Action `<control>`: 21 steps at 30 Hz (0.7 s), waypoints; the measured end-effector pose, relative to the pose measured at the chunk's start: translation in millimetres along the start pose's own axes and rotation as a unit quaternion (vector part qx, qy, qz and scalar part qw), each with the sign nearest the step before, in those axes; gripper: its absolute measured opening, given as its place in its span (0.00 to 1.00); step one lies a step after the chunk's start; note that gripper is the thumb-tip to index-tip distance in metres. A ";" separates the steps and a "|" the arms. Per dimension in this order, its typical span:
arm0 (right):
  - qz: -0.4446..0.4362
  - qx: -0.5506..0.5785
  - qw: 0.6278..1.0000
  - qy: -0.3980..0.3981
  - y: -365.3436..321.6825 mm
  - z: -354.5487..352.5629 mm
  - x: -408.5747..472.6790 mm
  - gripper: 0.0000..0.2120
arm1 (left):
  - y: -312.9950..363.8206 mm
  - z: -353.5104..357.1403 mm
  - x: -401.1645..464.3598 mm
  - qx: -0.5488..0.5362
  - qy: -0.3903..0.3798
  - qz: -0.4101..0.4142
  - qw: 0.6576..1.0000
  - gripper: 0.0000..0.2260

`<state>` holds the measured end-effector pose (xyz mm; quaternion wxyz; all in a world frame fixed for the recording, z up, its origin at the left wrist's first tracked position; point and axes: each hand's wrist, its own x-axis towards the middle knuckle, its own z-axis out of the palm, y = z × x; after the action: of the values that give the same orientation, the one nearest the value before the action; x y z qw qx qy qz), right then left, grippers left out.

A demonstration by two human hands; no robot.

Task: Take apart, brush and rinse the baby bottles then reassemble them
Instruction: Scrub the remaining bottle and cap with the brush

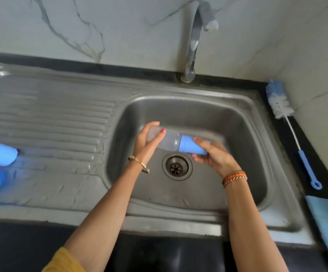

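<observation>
Item: baby bottle [167, 141], held over the sink [253, 122], long axis left-right. Your left hand [149, 141] wraps the clear body; your right hand [210, 156] curls round the blue cap [192, 147], apparently to unscrew it, though blur obscures.

A single wide-angle view from a camera worn on the person's head looks forward and steeply down, close over a steel sink [243, 107] whose basin fills the centre of the frame. The tap [193, 46] and marble wall lie at 12 o'clock, the ribbed draining board [47, 118] runs out toward 9 o'clock, and both forearms enter from 6 o'clock. Straight edges bow near the borders, and there is no second view to share any part of the scene.
</observation>
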<state>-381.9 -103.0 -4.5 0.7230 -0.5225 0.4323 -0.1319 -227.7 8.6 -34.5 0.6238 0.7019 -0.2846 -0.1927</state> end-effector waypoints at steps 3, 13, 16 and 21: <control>-0.093 -0.112 0.989 -0.040 -1.3 3.3 0.9 0.14 | -3.1 -4.0 3.9 0.004 0.046 -0.081 0.996 0.02; -0.073 -0.465 0.879 -0.079 3.9 10.1 15.1 0.33 | -9.8 -12.3 4.8 0.098 0.007 -0.064 0.993 0.13; -0.052 -0.536 0.826 -0.166 11.4 20.8 12.8 0.17 | -10.8 -11.3 0.9 0.119 -0.018 -0.050 0.991 0.09; -0.104 -0.540 0.825 -0.130 16.8 28.8 18.0 0.19 | -7.6 -12.7 4.0 0.090 0.071 -0.061 0.992 0.06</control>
<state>-353.6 -89.0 -25.5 0.3568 -0.8837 0.2791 0.1177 -215.5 16.2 -39.7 0.5641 0.7829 -0.2127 -0.1536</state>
